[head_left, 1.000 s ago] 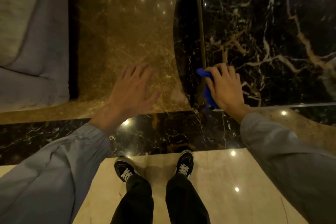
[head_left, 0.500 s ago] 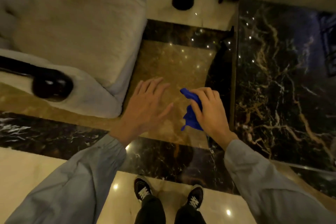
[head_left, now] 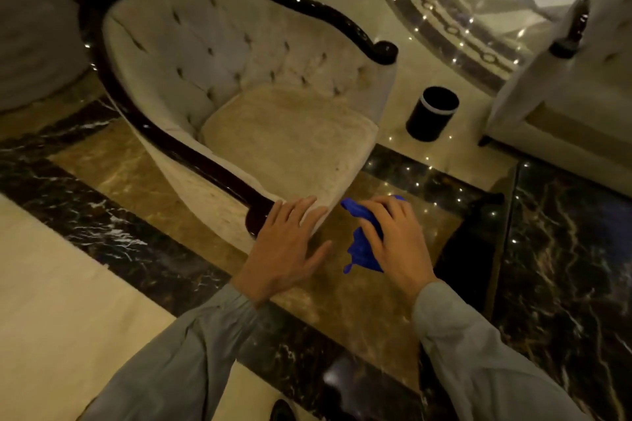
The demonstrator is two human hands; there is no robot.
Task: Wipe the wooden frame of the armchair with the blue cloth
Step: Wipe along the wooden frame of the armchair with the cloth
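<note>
1. nearest the viewer, two grey sleeves reach forward toward the armchair (head_left: 273, 133); a dark shoe tip (head_left: 281, 411) shows at the bottom edge.
2. the left hand (head_left: 285, 249) is released, fingers spread and flat, holding nothing; its fingertips overlap the front corner of the armchair, just beside the scroll end of the near arm rail. whether they press the fabric cannot be told.
3. the right hand (head_left: 396, 243) is clenched around the blue cloth (head_left: 362, 246), which bunches under the fingers and hangs below the palm, just beside the armchair's front corner and apart from the wood.
4. the wooden frame (head_left: 191, 154), dark and glossy, runs along both arms and round the tufted back.
5. no writing can be read.
6. bare marble floor (head_left: 68, 284) lies open before the armchair; beyond its far arm stands a black cylinder bin (head_left: 432, 113), then a pale sofa (head_left: 564, 96).
</note>
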